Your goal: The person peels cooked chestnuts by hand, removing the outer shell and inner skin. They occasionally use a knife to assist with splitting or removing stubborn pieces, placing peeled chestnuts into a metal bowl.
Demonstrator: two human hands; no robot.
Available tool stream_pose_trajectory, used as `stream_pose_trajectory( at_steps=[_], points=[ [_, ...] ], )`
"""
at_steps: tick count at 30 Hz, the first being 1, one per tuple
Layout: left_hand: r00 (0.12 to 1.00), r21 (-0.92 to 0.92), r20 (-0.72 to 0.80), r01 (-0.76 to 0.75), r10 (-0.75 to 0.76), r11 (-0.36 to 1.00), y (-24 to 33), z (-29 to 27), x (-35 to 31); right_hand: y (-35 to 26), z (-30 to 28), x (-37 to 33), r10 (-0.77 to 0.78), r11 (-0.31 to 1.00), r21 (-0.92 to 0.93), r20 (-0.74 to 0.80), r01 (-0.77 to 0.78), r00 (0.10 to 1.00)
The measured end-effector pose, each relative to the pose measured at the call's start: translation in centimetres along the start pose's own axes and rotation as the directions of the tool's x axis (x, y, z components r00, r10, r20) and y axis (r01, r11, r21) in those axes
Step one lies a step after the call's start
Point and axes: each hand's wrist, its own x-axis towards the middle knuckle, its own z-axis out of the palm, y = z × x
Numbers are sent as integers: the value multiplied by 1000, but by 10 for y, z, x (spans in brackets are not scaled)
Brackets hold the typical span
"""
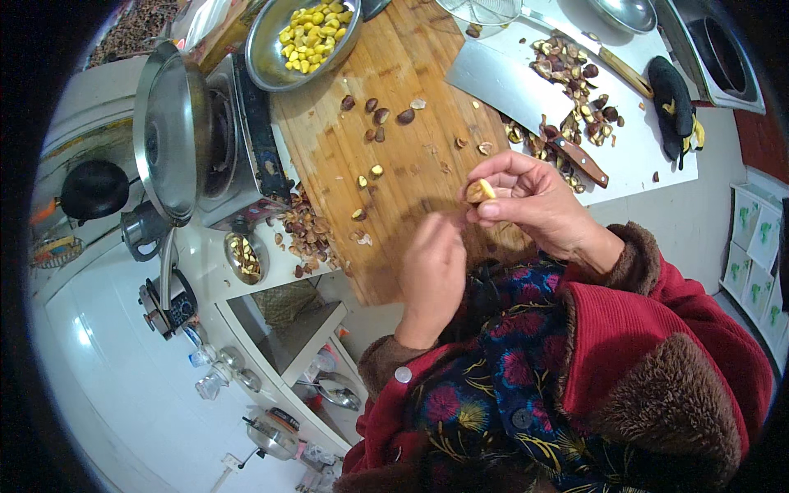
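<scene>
My right hand point(534, 193) pinches a partly peeled chestnut point(486, 189) between thumb and fingers; its yellow flesh shows beside brown skin. Close to it, just left and a little lower, is my left hand point(434, 267), smeared by motion, its fingers bent and hard to make out. Both hands are over the near edge of a wooden cutting board point(411, 49). On the board lie several brown chestnuts point(405, 117) and a few cut pieces showing yellow point(376, 171). A cleaver point(509, 82) with a brown wooden handle rests at the board's right side.
A metal bowl of peeled yellow chestnuts point(314, 37) stands at the far left of the board. Shells point(306, 234) litter the counter at left, near a small dish of pieces point(244, 256). More shells point(575, 70), a strainer point(485, 8) and dark bananas point(674, 103) lie right. A pan lid point(173, 131) leans by the stove.
</scene>
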Motion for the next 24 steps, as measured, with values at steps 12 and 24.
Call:
stream_pose_trajectory(
  at_steps=[12,24],
  points=[
    [914,-492,-105,295,-392,819,17,-2,4,3,-3,-3,-284,546,-760,227,352,932],
    [927,-491,-70,290,-369,822,9,-4,7,7,-3,-2,-204,727,-632,174,269,963]
  ],
)
